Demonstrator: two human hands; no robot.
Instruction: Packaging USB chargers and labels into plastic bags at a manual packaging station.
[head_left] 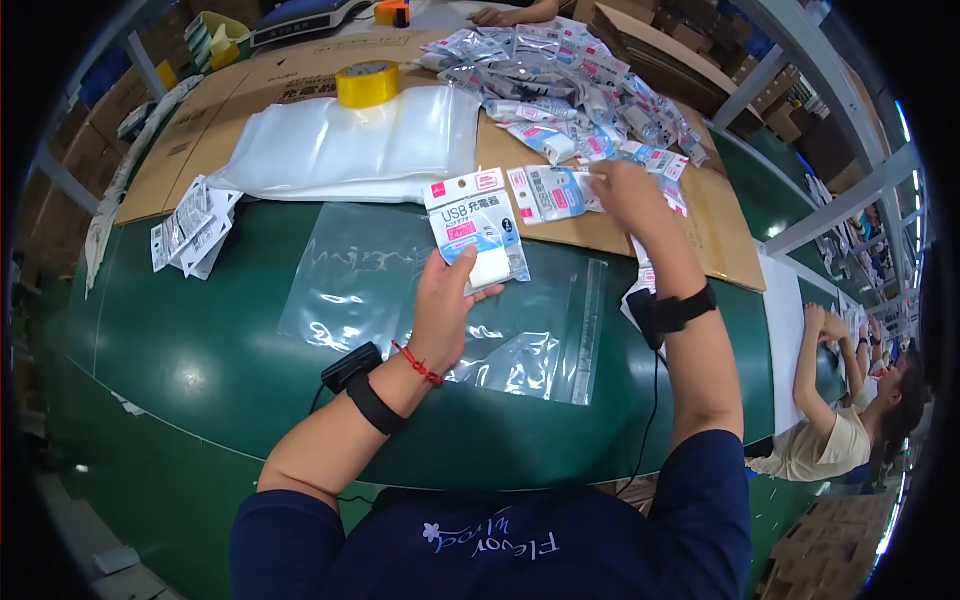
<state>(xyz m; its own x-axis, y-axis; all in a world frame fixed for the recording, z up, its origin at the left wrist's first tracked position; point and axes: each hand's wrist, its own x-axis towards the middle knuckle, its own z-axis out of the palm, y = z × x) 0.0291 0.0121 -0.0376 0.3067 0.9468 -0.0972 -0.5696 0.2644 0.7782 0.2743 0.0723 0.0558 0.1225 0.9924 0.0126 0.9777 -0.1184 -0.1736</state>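
My left hand (447, 305) grips a packaged USB charger (478, 228) by its lower part, thumb on the front, over a clear resealable bag (540, 340) lying flat on the green table (190, 350). To its right, my right hand (632, 196) has its fingers closed at the right end of a second packaged charger (548, 194), which lies tilted sideways at the cardboard's near edge. Behind that hand spreads a large heap of similar packaged chargers (570, 75). Part of the second package is hidden under my fingers.
A stack of clear plastic bags (330, 145) lies on flat cardboard (170, 165), with a yellow tape roll (367, 84) on top. Printed slips (195, 230) sit at the left. Another person (830, 420) works at the right; a person's hand (495, 17) rests at the far side.
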